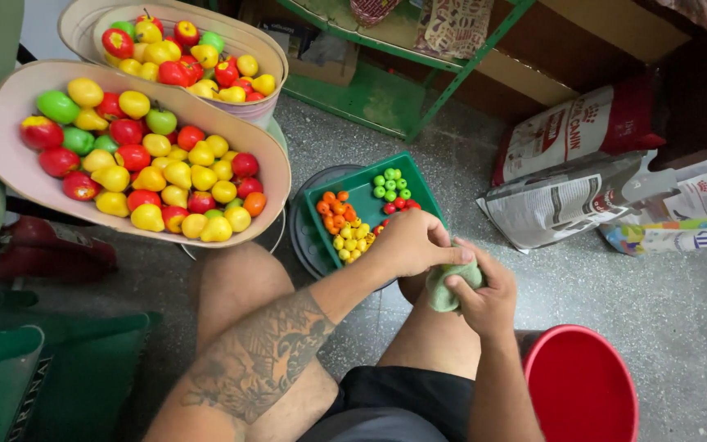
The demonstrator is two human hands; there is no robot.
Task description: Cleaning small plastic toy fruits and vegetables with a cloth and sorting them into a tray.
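Note:
My left hand (411,242) and my right hand (484,299) meet above my knees, both closed on a small pale green cloth (445,288); whether something is wrapped inside it is hidden. Just beyond my left hand sits a green square tray (419,185) holding small green, orange, yellow and red toy fruits grouped by colour. The tray rests on a dark round lid (308,244) on the floor.
Two big oval beige basins (10,155) (272,61) full of red, yellow and green toy fruits stand at the upper left. A red bucket (583,385) is by my right knee. Printed bags (583,196) lie at right, beside a green metal shelf (460,69).

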